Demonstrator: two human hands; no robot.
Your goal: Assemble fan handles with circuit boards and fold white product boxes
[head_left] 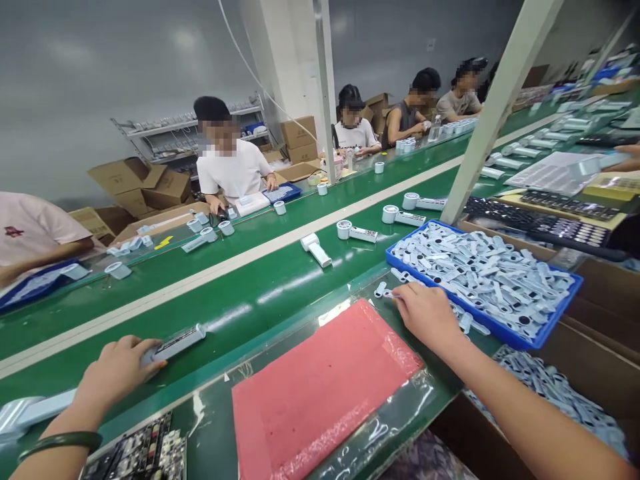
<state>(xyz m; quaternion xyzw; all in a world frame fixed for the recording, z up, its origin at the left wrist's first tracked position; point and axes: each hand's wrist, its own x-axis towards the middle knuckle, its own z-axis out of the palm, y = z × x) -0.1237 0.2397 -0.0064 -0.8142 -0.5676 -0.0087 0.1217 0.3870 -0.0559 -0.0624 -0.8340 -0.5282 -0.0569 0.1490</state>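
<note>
My left hand (117,370) reaches onto the green conveyor belt (240,293) and closes its fingers on a pale handheld device (177,342) lying there. My right hand (425,312) rests on the bench beside a blue tray (550,313) of small pale plastic parts, fingers curled and pinching a small part (384,291) at the tray's near corner. A pink mat (320,387) lies between my two hands.
More white devices (316,250) ride the belt. Circuit boards (140,453) lie at the lower left. A slanted white post (495,107) rises behind the tray. Several seated people work across the belt, with cardboard boxes (145,187) behind them. A box of parts (565,393) sits lower right.
</note>
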